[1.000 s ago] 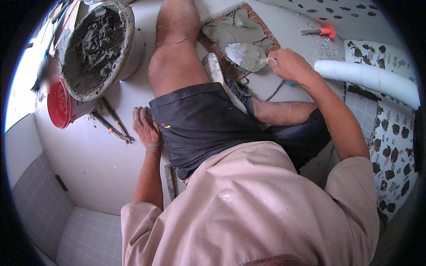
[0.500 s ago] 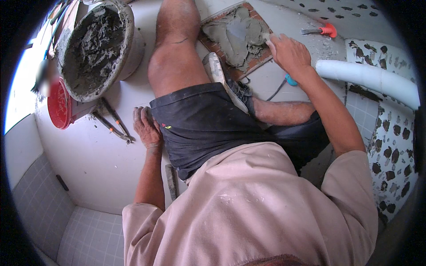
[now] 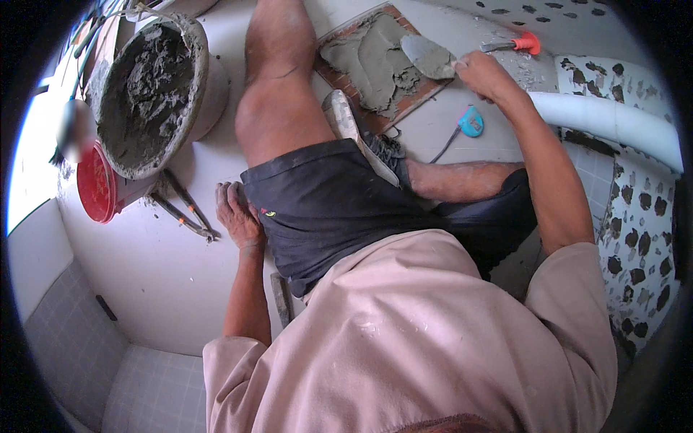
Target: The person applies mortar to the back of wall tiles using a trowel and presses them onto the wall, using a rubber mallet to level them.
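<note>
- At far left we see a red bucket (image 3: pixel 113 198) on the floor, just beside a large tub (image 3: pixel 214 97) holding gray mortar (image 3: pixel 155 94).
- Below the tub we find long-handled pincers (image 3: pixel 193 208) with orange marks on the handles.
- Next we note the left grip (image 3: pixel 240 216), palm down beside the dark shorts (image 3: pixel 339 202), its fingers loosely uncurled.
- Below it, by the hip, we see a narrow bar-shaped tool (image 3: pixel 281 297), partly hidden.
- Beyond the legs we see a reddish-brown tile (image 3: pixel 377 121) lying flat, most of its face under a spread of gray mortar.
- Over the tile's right part we see the trowel (image 3: pixel 428 58), its blade smeared gray; we cannot tell whether it touches the mortar.
- Near the tile lies a blue tape measure (image 3: pixel 471 121).
- We see the right grip (image 3: pixel 487 76) closed around the trowel's handle.
- Farther right we find a red-handled chisel (image 3: pixel 525 43), then a white pipe (image 3: pixel 606 115).
</note>
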{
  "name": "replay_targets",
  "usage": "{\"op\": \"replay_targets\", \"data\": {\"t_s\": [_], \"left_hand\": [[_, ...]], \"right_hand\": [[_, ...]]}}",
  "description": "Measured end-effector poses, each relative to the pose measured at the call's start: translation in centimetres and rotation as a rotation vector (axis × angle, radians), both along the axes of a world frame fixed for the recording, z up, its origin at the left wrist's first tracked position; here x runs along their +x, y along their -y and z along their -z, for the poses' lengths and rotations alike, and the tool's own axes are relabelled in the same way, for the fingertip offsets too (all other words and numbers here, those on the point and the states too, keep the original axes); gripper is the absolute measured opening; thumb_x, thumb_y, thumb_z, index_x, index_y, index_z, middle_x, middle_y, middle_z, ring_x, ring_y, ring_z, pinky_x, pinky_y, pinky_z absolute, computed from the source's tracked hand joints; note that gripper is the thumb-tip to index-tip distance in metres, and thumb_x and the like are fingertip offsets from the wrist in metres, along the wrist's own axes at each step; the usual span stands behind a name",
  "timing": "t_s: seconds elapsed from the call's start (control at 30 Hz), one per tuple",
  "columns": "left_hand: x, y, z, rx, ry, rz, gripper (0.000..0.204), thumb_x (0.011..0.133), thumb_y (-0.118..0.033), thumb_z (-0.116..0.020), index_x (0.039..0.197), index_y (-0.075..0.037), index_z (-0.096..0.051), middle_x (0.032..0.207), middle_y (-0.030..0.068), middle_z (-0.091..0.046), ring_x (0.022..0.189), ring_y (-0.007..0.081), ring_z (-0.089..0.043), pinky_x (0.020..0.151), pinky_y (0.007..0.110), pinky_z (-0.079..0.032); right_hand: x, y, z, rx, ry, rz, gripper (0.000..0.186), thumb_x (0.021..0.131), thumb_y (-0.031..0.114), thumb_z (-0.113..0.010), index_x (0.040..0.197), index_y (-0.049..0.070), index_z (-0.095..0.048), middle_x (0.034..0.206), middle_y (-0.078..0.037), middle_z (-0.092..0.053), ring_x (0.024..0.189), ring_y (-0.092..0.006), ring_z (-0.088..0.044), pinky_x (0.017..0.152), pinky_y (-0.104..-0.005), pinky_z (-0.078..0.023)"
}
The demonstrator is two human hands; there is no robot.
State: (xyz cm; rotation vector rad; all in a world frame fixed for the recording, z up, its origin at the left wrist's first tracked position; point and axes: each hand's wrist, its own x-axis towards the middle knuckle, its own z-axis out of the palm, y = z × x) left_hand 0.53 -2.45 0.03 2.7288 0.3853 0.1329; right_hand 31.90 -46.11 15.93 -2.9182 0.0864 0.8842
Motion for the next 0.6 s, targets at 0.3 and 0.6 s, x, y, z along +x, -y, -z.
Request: {"op": "replay_targets", "data": {"t_s": [0.3, 0.6], "left_hand": [[0.0, -0.2, 0.2, -0.006, 0.001, 0.007, 0.058, 0.086, -0.013, -0.058, 0.141, -0.009, -0.041, 0.146, 0.0150, -0.041, 0.142, 0.0342, -0.031, 0.113, 0.048, -0.024], [0.0, 0.1, -0.2, -0.033, 0.039, 0.034, 0.056, 0.085, -0.009, -0.055, 0.140, -0.010, -0.043, 0.146, 0.0158, -0.040, 0.141, 0.0345, -0.032, 0.114, 0.048, -0.023]], "right_hand": [[-7.5, 5.3, 4.2, 0.139, 0.185, 0.053, 0.038, 0.095, 0.033, -0.053, 0.100, -0.001, -0.069, 0.098, -0.028, -0.067, 0.094, -0.0485, -0.063, 0.087, -0.0524, -0.049], [-10.6, 1.1, 2.1, 0.498, -0.178, 0.479, 0.035, 0.098, 0.032, -0.052, 0.106, 0.002, -0.069, 0.069, -0.015, -0.063, 0.056, -0.0219, -0.063, 0.053, -0.0391, -0.051]]}}
